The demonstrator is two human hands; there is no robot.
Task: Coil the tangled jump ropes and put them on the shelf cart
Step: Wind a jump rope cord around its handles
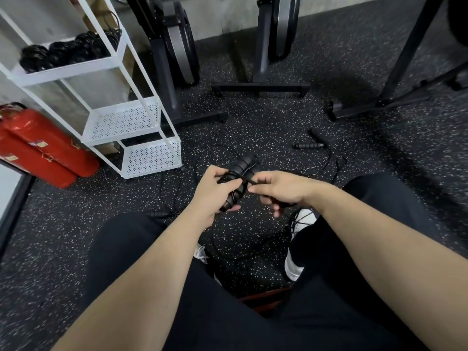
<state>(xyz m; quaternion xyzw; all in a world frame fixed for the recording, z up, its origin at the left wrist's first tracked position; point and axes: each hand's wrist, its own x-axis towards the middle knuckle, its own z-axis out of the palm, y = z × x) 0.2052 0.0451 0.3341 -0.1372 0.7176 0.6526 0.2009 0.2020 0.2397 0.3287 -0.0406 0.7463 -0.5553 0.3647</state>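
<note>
The jump rope (236,179) was held above the floor between the person's knees, its two black handles bundled together with cord wound around them. The left hand (215,192) gripped the handles, fingers curled round the bundle; the right hand (278,190) pinched the cord and drew it across. To finish well, each turn probably needed to stay snug and lie beside the previous one, with the trailing cord kept free of the loose ropes (321,158) lying on the speckled rubber floor (253,122). The white shelf cart (106,72) stood to the left, coiled ropes (63,53) already on its top tier, beside red extinguishers (38,145) and exercise machines (177,46).
</note>
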